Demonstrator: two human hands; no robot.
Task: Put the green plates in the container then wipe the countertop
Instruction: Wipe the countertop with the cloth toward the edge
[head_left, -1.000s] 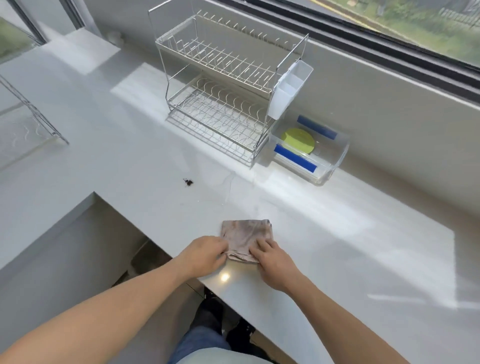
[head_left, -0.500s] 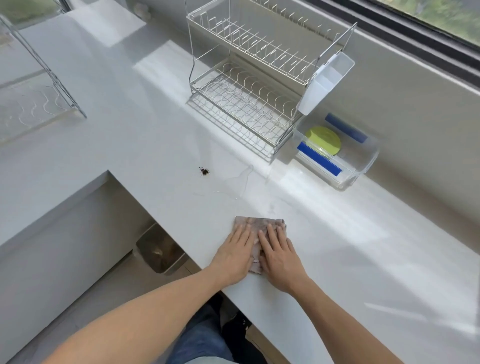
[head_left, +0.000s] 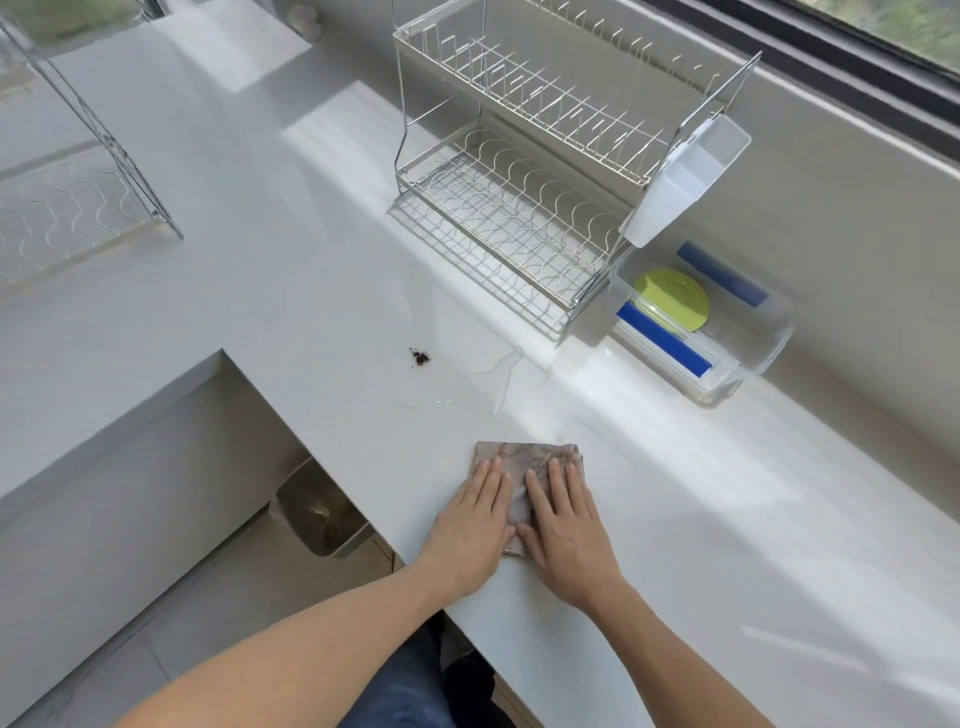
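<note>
A folded grey-brown cloth (head_left: 524, 457) lies flat on the white countertop (head_left: 322, 291) near its front edge. My left hand (head_left: 470, 530) and my right hand (head_left: 563, 530) press flat on the cloth side by side, fingers extended. A green plate (head_left: 672, 299) lies inside a clear plastic container (head_left: 748, 358) with blue clips at the back right, beside the wall. A small dark crumb spot (head_left: 420, 357) and a thin water smear (head_left: 493, 379) sit on the counter beyond the cloth.
An empty two-tier wire dish rack (head_left: 524, 171) with a white cutlery holder (head_left: 685, 176) stands left of the container. Another wire rack (head_left: 78, 171) sits at far left. A bin (head_left: 319, 512) stands on the floor below the counter edge.
Both hands went from gripping the cloth's near edge to lying flat on top of it. The view has shifted closer and left.
</note>
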